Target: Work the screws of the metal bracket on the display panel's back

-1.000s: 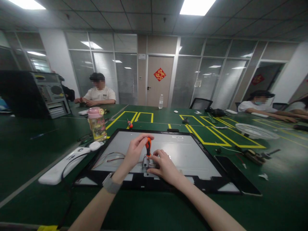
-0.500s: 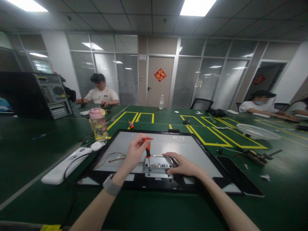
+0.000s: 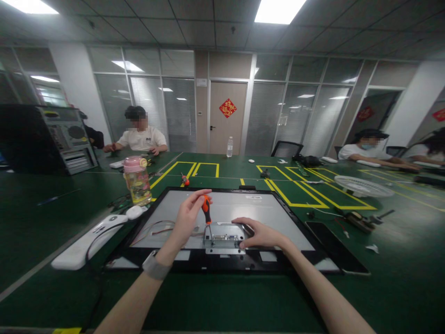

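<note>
Between the thumb and fingers of my left hand (image 3: pixel 188 214) is the top of a screwdriver (image 3: pixel 207 211) with an orange and black handle. It leans slightly, and its shaft points down at the left end of a metal bracket box (image 3: pixel 225 228) with a row of ports. My right hand (image 3: pixel 262 233) grips the right end of that box, thumb at the front and fingers behind. The box sits on the grey back of a flat display panel (image 3: pixel 267 213) with a black frame. Thin wires (image 3: pixel 153 227) lie on the panel's left side. The screwdriver's tip is too small to make out.
Left of the panel are a white power strip (image 3: pixel 88 243) and a pink-lidded bottle (image 3: pixel 136 183). A phone (image 3: pixel 335 248) lies along the right edge. Farther off stand a computer case (image 3: pixel 74 139), a white round grille (image 3: pixel 363 185) and a clear bottle (image 3: pixel 230 146). Several people sit around the table.
My left fingers have shifted left on the screwdriver, baring more of its handle, which now tilts with its top to the left. My right hand keeps its hold. The view has turned slightly right.
</note>
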`<move>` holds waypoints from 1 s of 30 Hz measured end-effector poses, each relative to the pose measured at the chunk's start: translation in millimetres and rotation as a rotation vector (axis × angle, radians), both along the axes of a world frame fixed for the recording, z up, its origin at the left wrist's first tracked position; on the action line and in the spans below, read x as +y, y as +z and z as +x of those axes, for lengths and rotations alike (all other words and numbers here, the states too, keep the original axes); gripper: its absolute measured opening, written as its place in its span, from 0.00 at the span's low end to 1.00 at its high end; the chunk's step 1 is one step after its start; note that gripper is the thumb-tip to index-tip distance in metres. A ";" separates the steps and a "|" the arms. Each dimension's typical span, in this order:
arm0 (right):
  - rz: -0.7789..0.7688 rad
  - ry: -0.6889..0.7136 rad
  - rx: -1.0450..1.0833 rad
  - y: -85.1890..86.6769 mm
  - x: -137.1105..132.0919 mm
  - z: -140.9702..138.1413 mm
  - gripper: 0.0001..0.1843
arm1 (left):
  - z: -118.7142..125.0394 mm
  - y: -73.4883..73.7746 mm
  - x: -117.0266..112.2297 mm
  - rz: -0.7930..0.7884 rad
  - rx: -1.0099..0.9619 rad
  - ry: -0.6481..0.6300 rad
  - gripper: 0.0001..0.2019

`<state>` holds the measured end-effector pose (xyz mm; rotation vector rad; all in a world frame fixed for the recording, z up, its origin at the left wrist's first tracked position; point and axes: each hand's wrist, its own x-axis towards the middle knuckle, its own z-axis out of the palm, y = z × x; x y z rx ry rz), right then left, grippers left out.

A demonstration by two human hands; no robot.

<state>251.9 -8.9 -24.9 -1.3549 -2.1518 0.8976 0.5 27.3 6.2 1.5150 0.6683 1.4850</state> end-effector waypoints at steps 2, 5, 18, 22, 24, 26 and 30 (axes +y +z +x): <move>-0.002 0.001 -0.006 1.0 -0.2 0.0 0.41 | -0.7 -0.3 0.7 -0.027 -0.033 -0.045 0.17; -0.001 0.004 0.002 0.5 1.1 0.6 0.41 | -1.7 -1.4 1.6 0.025 0.004 0.016 0.14; -0.007 0.014 0.010 -0.4 2.8 2.6 0.42 | -3.0 0.4 1.4 -0.048 -0.038 -0.028 0.14; -0.008 0.018 0.016 -2.9 5.3 3.1 0.43 | -2.6 1.3 1.1 -0.090 -0.082 -0.097 0.17; -0.014 0.021 0.014 -3.6 6.8 3.1 0.44 | -1.0 4.3 -1.2 -0.115 -0.137 -0.158 0.18; -0.022 0.021 0.012 -3.6 7.8 3.3 0.46 | 0.5 6.3 -3.2 -0.127 -0.152 -0.191 0.18; -0.042 0.017 0.017 -2.8 7.6 4.0 0.45 | 1.3 6.0 -4.6 -0.090 -0.048 -0.135 0.17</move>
